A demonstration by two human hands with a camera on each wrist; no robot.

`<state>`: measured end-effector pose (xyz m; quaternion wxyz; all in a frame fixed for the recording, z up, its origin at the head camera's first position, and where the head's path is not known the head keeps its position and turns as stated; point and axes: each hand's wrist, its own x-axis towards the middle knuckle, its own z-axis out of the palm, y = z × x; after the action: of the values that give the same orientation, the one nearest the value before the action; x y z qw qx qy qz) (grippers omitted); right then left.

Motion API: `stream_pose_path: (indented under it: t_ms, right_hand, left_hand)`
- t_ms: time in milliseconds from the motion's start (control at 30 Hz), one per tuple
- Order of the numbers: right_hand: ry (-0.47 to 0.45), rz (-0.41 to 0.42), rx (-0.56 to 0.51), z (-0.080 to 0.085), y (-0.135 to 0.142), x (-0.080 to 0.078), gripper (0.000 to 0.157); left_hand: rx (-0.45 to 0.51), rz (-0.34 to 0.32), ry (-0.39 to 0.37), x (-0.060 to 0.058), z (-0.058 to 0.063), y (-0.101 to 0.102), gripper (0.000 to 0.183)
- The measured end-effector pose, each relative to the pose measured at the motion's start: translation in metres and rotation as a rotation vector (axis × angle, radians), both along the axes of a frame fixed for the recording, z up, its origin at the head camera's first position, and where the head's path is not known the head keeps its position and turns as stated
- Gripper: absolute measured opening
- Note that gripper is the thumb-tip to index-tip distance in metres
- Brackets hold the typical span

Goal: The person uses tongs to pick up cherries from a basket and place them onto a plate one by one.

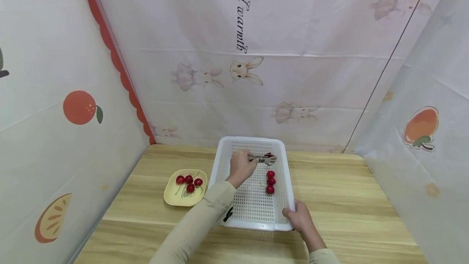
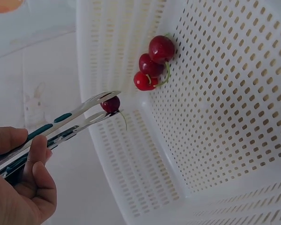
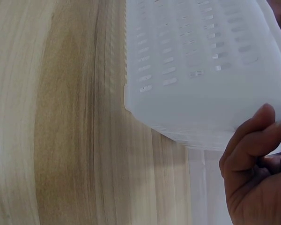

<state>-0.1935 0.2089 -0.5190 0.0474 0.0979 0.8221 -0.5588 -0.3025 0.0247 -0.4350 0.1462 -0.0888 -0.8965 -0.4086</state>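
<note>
My left hand (image 1: 242, 167) grips a pair of metal tongs (image 2: 61, 123) over the far part of a white perforated basket (image 1: 285, 170). Between the tong tips sits one dark red cherry (image 2: 111, 104), its stem hanging down. Three more cherries (image 1: 270, 181) lie in a row on the basket floor, towards its right side. At the basket's near right corner, my right hand (image 1: 301, 217) holds the rim, thumb on top and fingers curled beneath, as the right wrist view (image 3: 253, 164) also shows.
Left of the basket, a small yellow dish (image 1: 172, 199) bears several stemmed cherries (image 1: 190, 188). Everything stands on a wood-grain table (image 1: 337, 199). Printed cloth walls (image 1: 205, 19) rise behind the table and on both sides.
</note>
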Motion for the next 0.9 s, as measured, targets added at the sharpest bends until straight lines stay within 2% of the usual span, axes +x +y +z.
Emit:
stream_pose_path:
  t_ms: [167, 367, 500, 900]
  right_hand:
    - [-0.016, -0.004, -0.011, 0.001, -0.001, 0.001, 0.042]
    - [-0.012, 0.005, -0.006, 0.002, -0.001, 0.000, 0.043]
    - [-0.016, 0.001, -0.007, 0.003, -0.001, 0.000, 0.044]
    - [-0.007, -0.008, -0.008, 0.004, -0.001, 0.002, 0.042]
  left_hand:
    - [-0.024, -0.045, 0.002, 0.012, 0.004, -0.011, 0.011]
    - [-0.075, -0.062, 0.042, 0.024, 0.013, -0.023, 0.010]
    - [-0.087, -0.080, 0.041, 0.032, 0.017, -0.031, 0.011]
    - [-0.044, -0.040, 0.039, 0.048, 0.024, -0.062, 0.015]
